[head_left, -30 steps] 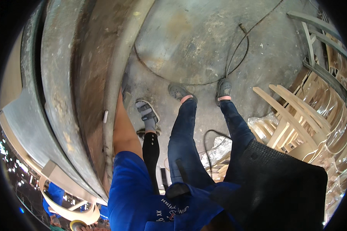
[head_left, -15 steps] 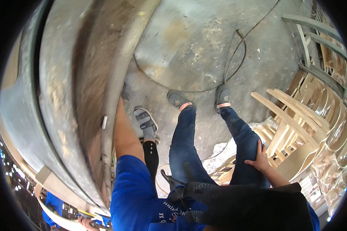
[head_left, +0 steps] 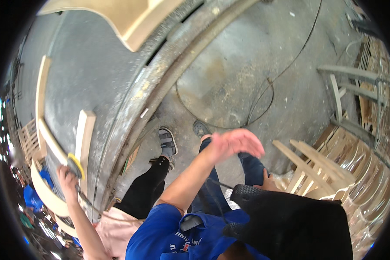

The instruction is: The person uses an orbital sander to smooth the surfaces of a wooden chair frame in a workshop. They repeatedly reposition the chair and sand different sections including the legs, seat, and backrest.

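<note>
My left hand (head_left: 236, 144) hovers in front of my legs, palm and fingers stretched out and slightly blurred, with nothing held. My right hand (head_left: 268, 181) lies on my right leg in blue jeans (head_left: 250, 167), fingers apart and partly hidden behind a black fabric-like piece (head_left: 294, 221) across my front. To my left stands a workbench (head_left: 99, 52) with a grey top. A co-worker's hand (head_left: 67, 182) grips a sander (head_left: 76, 166) with a yellow pad against a curved wooden piece (head_left: 52, 138).
A wooden panel (head_left: 138, 26) overhangs the bench's far edge. A thin hose (head_left: 271, 99) loops over the concrete floor (head_left: 229, 56). Stacked curved wooden parts (head_left: 320, 169), some plastic-wrapped, stand at right, with a metal frame (head_left: 351, 76) beyond. The co-worker's sandalled foot (head_left: 168, 141) is near my feet.
My left hand has come from beside the bench to in front of my legs. The view has shifted, bringing more bench top and the co-worker with the sander into sight. My right hand stays on my leg.
</note>
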Action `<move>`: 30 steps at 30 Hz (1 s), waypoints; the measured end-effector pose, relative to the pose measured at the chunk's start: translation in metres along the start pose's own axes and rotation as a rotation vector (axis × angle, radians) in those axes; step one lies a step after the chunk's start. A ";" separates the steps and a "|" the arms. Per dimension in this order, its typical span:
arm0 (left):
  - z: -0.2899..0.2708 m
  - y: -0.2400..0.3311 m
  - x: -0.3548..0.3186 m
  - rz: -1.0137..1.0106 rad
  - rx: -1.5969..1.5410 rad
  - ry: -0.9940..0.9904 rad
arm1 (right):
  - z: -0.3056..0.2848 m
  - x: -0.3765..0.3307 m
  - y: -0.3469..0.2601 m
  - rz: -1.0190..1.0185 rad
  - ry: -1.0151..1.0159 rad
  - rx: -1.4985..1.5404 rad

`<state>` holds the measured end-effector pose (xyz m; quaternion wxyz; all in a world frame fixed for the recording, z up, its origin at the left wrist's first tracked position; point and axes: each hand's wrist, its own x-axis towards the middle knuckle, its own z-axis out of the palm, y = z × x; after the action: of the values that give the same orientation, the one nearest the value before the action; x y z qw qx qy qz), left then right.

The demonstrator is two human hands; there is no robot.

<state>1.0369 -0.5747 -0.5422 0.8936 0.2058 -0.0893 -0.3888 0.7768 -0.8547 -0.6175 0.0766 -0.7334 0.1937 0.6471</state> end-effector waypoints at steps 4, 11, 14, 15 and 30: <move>0.170 0.106 0.013 0.144 0.313 -0.288 | -0.033 0.011 0.010 -0.272 0.012 -0.120; 0.381 0.151 0.010 0.701 0.641 -0.346 | -0.206 -0.161 -0.012 -0.790 0.251 0.221; 0.438 0.162 -0.011 0.814 0.894 -0.507 | -0.270 -0.306 -0.018 -1.294 0.448 0.416; 0.455 0.163 -0.019 0.836 0.965 -0.505 | -0.286 -0.355 -0.014 -1.480 0.494 0.380; 0.509 0.276 0.000 1.491 1.403 -0.719 | -0.382 -0.620 -0.109 -3.034 0.590 -0.409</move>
<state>1.0560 -0.5574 0.0362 0.5099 0.4388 -0.6508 0.3521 1.1157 -0.7792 0.0320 0.4979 -0.3295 -0.7817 -0.1803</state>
